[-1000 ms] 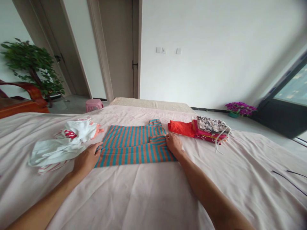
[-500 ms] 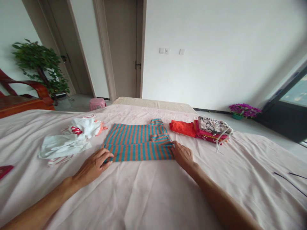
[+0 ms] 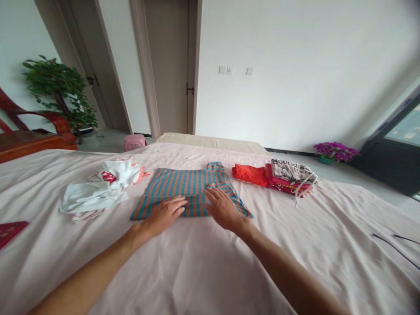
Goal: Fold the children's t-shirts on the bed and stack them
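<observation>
A teal and orange striped garment (image 3: 180,181) lies folded on the pink bedsheet in front of me; its exact kind is hard to tell. My left hand (image 3: 167,213) rests flat on its near edge, left of the middle, fingers stretched out and pointing right. On the right of the middle, my right hand (image 3: 225,208) lies palm down with fingers extended over the stripes. Neither hand grips the cloth. Part of the near edge is hidden beneath both hands.
A loose heap of white clothes (image 3: 95,194) lies at the left. At the right are a folded red-orange cloth (image 3: 250,174) and a stack of folded clothes (image 3: 288,177) with a white cord. A dark red flat object (image 3: 11,232) sits at the left edge; black cables (image 3: 395,249) lie far right.
Both hands have let go of the garment's near corners and moved inward onto its near part. The near corners now spread wider to both sides.
</observation>
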### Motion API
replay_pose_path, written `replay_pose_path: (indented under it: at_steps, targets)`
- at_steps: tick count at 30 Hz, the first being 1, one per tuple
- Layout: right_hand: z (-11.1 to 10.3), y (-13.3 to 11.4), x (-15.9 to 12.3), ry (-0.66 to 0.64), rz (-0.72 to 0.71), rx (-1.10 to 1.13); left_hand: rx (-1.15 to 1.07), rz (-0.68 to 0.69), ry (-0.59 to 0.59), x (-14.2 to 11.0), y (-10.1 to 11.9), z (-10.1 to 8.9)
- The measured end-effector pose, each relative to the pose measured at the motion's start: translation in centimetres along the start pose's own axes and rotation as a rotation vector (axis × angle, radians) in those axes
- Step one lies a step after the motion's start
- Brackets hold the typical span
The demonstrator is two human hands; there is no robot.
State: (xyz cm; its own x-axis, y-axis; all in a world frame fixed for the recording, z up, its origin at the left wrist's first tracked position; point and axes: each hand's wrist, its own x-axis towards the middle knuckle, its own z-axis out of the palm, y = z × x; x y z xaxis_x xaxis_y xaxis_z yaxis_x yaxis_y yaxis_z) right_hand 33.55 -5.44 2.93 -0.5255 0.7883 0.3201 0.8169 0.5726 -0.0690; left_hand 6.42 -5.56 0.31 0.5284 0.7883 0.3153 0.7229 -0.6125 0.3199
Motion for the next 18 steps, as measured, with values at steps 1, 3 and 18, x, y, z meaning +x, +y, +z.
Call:
replay_pose_path:
  at_steps: [1,3,18]
  targets:
    - [0.9,-0.7,0.4,0.001,-0.067,0.012,0.033,0.049,-0.019,0.5,0.5,1.0]
    - [2.7,-1.1,0.8,-0.021,-0.123,0.015,0.124,0.123,-0.058,0.8,0.7,2.3]
    - [4.6,6.1,-2.6,-0.051,0.048,-0.163,0.396,-0.357,0.025,-6.4,-13.0,-1.2]
